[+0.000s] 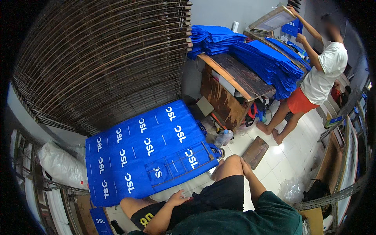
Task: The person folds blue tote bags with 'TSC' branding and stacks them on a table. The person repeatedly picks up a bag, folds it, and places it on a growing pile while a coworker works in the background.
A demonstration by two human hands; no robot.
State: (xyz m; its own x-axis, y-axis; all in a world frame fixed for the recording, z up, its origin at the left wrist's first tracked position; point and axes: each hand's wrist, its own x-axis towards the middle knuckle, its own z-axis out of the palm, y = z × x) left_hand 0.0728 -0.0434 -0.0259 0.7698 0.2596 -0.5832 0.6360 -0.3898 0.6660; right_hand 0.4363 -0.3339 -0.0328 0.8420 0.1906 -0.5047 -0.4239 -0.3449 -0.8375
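Note:
I sit with my left hand (178, 198) resting over my left thigh, its fingers loosely apart and holding nothing. My right hand (246, 167) lies against the side of my bent right knee, fingers mostly stretched and without anything in them. Before my knees spreads a layer of blue printed sheets (133, 156) with white lettering, side by side at about knee height. At its near right corner, the metal bars of a wire rack (184, 162) cross over the blue sheets. Another blue printed piece (100, 220) hangs low at the left.
A tall stack of wire racks (105, 58) rises at the back left. Blue sheet piles (266, 58) cover a wooden table (235, 74). Beyond it, a person (325, 70) lifts a framed screen (272, 19). A brown board (255, 152) and a plastic bottle (224, 138) are on the floor.

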